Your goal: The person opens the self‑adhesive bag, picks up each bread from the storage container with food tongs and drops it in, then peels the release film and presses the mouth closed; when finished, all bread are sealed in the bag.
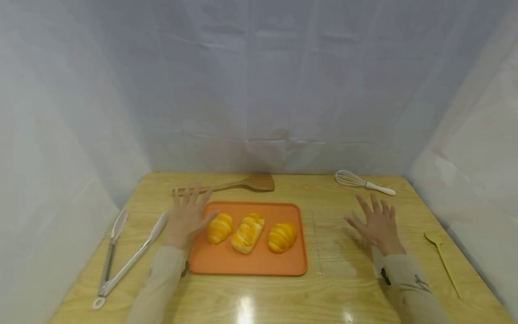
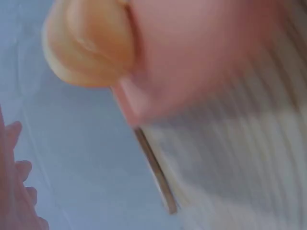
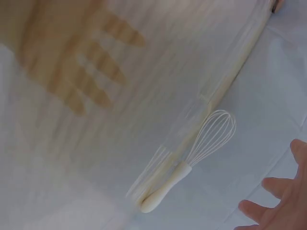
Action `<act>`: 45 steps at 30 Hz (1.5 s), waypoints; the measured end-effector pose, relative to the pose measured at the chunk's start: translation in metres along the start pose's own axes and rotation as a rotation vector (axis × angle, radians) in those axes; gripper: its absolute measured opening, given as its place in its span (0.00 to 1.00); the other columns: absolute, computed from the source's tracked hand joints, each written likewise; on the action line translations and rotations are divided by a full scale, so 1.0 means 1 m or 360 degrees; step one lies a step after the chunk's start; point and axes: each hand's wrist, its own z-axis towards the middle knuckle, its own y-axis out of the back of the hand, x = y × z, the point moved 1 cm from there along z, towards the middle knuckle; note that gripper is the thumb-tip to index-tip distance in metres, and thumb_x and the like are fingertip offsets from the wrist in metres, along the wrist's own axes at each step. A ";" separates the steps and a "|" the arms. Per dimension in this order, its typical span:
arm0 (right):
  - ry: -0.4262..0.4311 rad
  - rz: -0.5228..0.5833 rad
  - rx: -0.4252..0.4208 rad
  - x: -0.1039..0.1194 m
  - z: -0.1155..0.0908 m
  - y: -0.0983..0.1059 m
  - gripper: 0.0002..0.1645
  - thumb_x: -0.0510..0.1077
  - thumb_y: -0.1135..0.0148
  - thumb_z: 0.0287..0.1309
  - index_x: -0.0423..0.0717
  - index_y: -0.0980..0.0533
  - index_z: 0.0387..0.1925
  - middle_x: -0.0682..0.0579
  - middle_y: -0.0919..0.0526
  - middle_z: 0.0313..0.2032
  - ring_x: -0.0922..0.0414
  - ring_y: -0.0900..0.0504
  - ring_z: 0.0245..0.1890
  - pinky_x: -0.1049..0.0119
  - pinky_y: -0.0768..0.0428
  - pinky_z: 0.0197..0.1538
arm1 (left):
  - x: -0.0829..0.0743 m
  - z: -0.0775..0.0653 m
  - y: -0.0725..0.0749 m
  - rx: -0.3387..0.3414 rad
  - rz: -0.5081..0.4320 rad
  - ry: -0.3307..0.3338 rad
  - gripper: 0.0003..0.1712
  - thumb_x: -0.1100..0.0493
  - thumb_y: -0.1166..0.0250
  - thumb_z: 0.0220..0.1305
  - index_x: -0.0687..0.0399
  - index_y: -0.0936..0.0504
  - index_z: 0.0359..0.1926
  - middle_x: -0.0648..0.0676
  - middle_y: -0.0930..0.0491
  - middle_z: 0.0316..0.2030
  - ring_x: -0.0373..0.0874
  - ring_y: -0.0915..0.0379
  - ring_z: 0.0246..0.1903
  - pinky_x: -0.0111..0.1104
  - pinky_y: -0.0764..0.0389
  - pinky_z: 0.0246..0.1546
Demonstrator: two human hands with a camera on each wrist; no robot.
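Note:
My left hand (image 1: 185, 222), its fingers spread, is at the left edge of an orange tray (image 1: 251, 265); whether it touches the tray I cannot tell. Three bread pieces lie on the tray: a croissant-like roll (image 1: 220, 228) near my left thumb, a ridged loaf (image 1: 247, 234) in the middle and another roll (image 1: 282, 237) at right. My right hand (image 1: 379, 227), also spread and holding nothing, is over the table beside a clear flat sheet or board (image 1: 333, 243). A white-handled whisk (image 3: 211, 136) shows near the right hand (image 3: 283, 203) in the right wrist view.
Metal tongs (image 1: 128, 265) lie spread at the left. A wooden turner (image 1: 259, 182) lies behind the tray, and a yellowish spoon (image 1: 447, 265) lies near the table's right edge. Pale sheeting (image 1: 279, 90) hangs behind the table and at both sides.

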 end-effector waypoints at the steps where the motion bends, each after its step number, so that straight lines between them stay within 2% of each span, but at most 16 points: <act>1: 0.0003 -0.0005 0.0000 0.000 -0.001 -0.001 0.50 0.71 0.47 0.61 0.51 0.46 0.75 0.28 0.49 0.72 0.23 0.48 0.67 0.25 0.56 0.66 | -0.004 0.001 0.001 -0.0003 -0.0002 -0.0006 0.44 0.30 0.48 0.66 0.45 0.45 0.75 0.67 0.50 0.75 0.69 0.60 0.74 0.65 0.64 0.71; 5: 0.0011 -0.0006 0.0009 0.002 -0.005 -0.003 0.49 0.69 0.47 0.62 0.47 0.45 0.74 0.25 0.43 0.69 0.24 0.41 0.63 0.30 0.48 0.66 | -0.028 0.005 0.007 0.0001 -0.0056 -0.0039 0.44 0.34 0.43 0.64 0.46 0.43 0.75 0.67 0.49 0.74 0.68 0.59 0.74 0.64 0.63 0.72; 8: 0.0007 0.0026 0.0030 0.004 -0.009 -0.004 0.48 0.68 0.47 0.63 0.46 0.45 0.74 0.24 0.39 0.66 0.25 0.38 0.61 0.31 0.43 0.63 | -0.050 0.007 0.011 -0.0019 -0.0123 -0.0115 0.42 0.37 0.41 0.64 0.50 0.38 0.73 0.68 0.46 0.73 0.68 0.55 0.73 0.64 0.59 0.71; 10: 0.0002 0.0055 0.0039 0.005 -0.011 -0.005 0.48 0.68 0.47 0.63 0.46 0.45 0.74 0.25 0.37 0.64 0.24 0.38 0.60 0.30 0.40 0.61 | -0.068 0.008 0.013 -0.0087 -0.0106 -0.0205 0.40 0.39 0.40 0.63 0.52 0.34 0.70 0.68 0.39 0.70 0.68 0.49 0.71 0.63 0.51 0.71; 12: 0.0000 0.0089 0.0045 0.007 -0.013 -0.005 0.48 0.67 0.46 0.63 0.46 0.45 0.74 0.26 0.35 0.63 0.24 0.38 0.59 0.29 0.38 0.59 | -0.086 0.008 0.013 -0.0199 -0.0121 -0.0308 0.38 0.40 0.38 0.61 0.55 0.29 0.67 0.67 0.32 0.66 0.66 0.41 0.68 0.61 0.42 0.69; 15: 0.0015 0.0121 0.0052 0.010 -0.015 -0.004 0.47 0.67 0.46 0.64 0.45 0.45 0.74 0.26 0.34 0.62 0.25 0.37 0.58 0.30 0.35 0.56 | -0.113 0.009 0.010 -0.0335 -0.0150 -0.0448 0.36 0.42 0.36 0.59 0.57 0.26 0.63 0.65 0.25 0.60 0.64 0.33 0.63 0.57 0.32 0.64; 16: 0.0020 0.0135 0.0059 0.011 -0.016 -0.004 0.47 0.66 0.46 0.64 0.45 0.44 0.74 0.26 0.33 0.62 0.25 0.37 0.58 0.30 0.35 0.56 | -0.122 0.009 0.008 -0.0361 -0.0188 -0.0482 0.35 0.43 0.35 0.59 0.58 0.26 0.63 0.64 0.23 0.58 0.63 0.30 0.61 0.55 0.30 0.62; 18: 0.0025 0.0168 0.0083 0.013 -0.017 -0.004 0.47 0.66 0.46 0.64 0.45 0.44 0.74 0.26 0.33 0.61 0.26 0.36 0.58 0.30 0.35 0.56 | -0.138 0.009 0.004 -0.0346 -0.0274 -0.0508 0.35 0.44 0.35 0.60 0.58 0.27 0.64 0.62 0.21 0.55 0.60 0.27 0.58 0.53 0.27 0.60; 24: 0.0003 0.0281 0.0186 0.014 -0.022 -0.006 0.48 0.66 0.42 0.62 0.44 0.44 0.74 0.26 0.32 0.59 0.28 0.35 0.56 0.30 0.30 0.49 | -0.186 0.009 -0.008 -0.0046 -0.0612 -0.0431 0.32 0.47 0.40 0.68 0.56 0.31 0.68 0.59 0.22 0.55 0.54 0.26 0.56 0.47 0.24 0.58; 26: 0.0005 0.0302 0.0203 0.014 -0.022 -0.007 0.48 0.65 0.41 0.61 0.44 0.42 0.73 0.26 0.32 0.59 0.29 0.34 0.55 0.31 0.29 0.47 | -0.200 0.009 -0.012 0.0014 -0.0683 -0.0429 0.29 0.49 0.41 0.70 0.58 0.31 0.67 0.59 0.23 0.56 0.53 0.28 0.57 0.45 0.25 0.59; 28: 0.0014 0.0321 0.0219 0.013 -0.022 -0.008 0.48 0.65 0.40 0.60 0.42 0.41 0.72 0.26 0.32 0.59 0.30 0.33 0.55 0.32 0.28 0.47 | -0.214 0.008 -0.017 0.0059 -0.0681 -0.0430 0.27 0.51 0.42 0.71 0.57 0.31 0.66 0.57 0.24 0.56 0.50 0.28 0.58 0.42 0.25 0.60; 31: 0.0048 0.0353 0.0239 0.013 -0.022 -0.009 0.46 0.63 0.39 0.60 0.40 0.37 0.70 0.26 0.31 0.59 0.29 0.33 0.55 0.31 0.29 0.49 | -0.233 0.008 -0.025 0.0050 -0.0640 -0.0509 0.26 0.55 0.40 0.69 0.58 0.29 0.65 0.56 0.23 0.56 0.49 0.28 0.58 0.40 0.25 0.60; 35: 0.0099 0.0392 0.0260 0.013 -0.022 -0.011 0.42 0.60 0.37 0.60 0.38 0.33 0.67 0.26 0.30 0.57 0.28 0.32 0.56 0.30 0.30 0.52 | -0.256 0.006 -0.034 0.0123 -0.0444 -0.0609 0.26 0.54 0.42 0.69 0.56 0.29 0.66 0.55 0.24 0.60 0.48 0.30 0.60 0.38 0.27 0.62; 38: 0.0111 0.0408 0.0270 0.013 -0.022 -0.011 0.41 0.59 0.36 0.60 0.38 0.32 0.66 0.26 0.29 0.57 0.28 0.31 0.55 0.31 0.30 0.51 | -0.269 0.003 -0.040 0.0298 -0.0339 -0.0615 0.27 0.50 0.44 0.70 0.52 0.30 0.67 0.53 0.28 0.64 0.46 0.33 0.64 0.38 0.30 0.65; 42: 0.0134 0.0426 0.0267 0.012 -0.022 -0.012 0.38 0.58 0.37 0.61 0.38 0.30 0.64 0.28 0.27 0.57 0.30 0.30 0.56 0.31 0.31 0.53 | -0.278 -0.003 -0.047 0.0562 -0.0360 -0.0530 0.32 0.44 0.46 0.71 0.50 0.35 0.71 0.51 0.35 0.70 0.46 0.40 0.69 0.41 0.35 0.70; 45: 0.0181 0.0417 0.0254 0.010 -0.022 -0.014 0.34 0.54 0.36 0.61 0.38 0.27 0.61 0.30 0.24 0.55 0.32 0.28 0.55 0.32 0.32 0.55 | -0.281 -0.007 -0.048 0.0702 -0.0364 -0.0456 0.35 0.39 0.48 0.71 0.48 0.40 0.73 0.50 0.41 0.73 0.46 0.46 0.73 0.42 0.40 0.73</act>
